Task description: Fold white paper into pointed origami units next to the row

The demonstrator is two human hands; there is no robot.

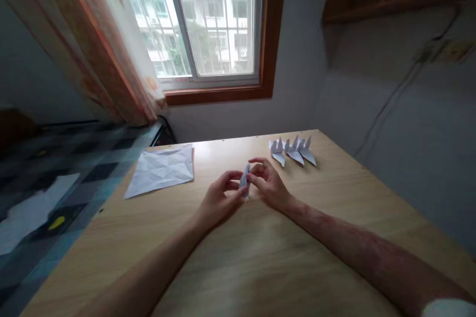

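Both hands meet near the middle of the wooden table (334, 218). The left hand (217, 200) and the right hand (268, 185) pinch a small folded paper piece (245, 181) between their fingertips, one hand on each side; the piece stands roughly upright, just above the tabletop. Whether its lower tip touches the wood cannot be told.

Three finished folded paper figures (293, 151) lie in a row near the far edge of the table, beyond and to the right of the right hand, close to one another and apart from the hands. A creased white paper sheet (161, 169) lies flat toward the far left corner, its left corner close to the left table edge, well apart from the left hand.

The near half of the tabletop carries only the two forearms. Bare wood runs to the right of the right forearm as far as the right edge, which stands near the grey wall (409, 133). Beyond the far edge is a window (208, 20) with a curtain (111, 44) at its left. A chequered surface (55, 178) lies past the left edge.
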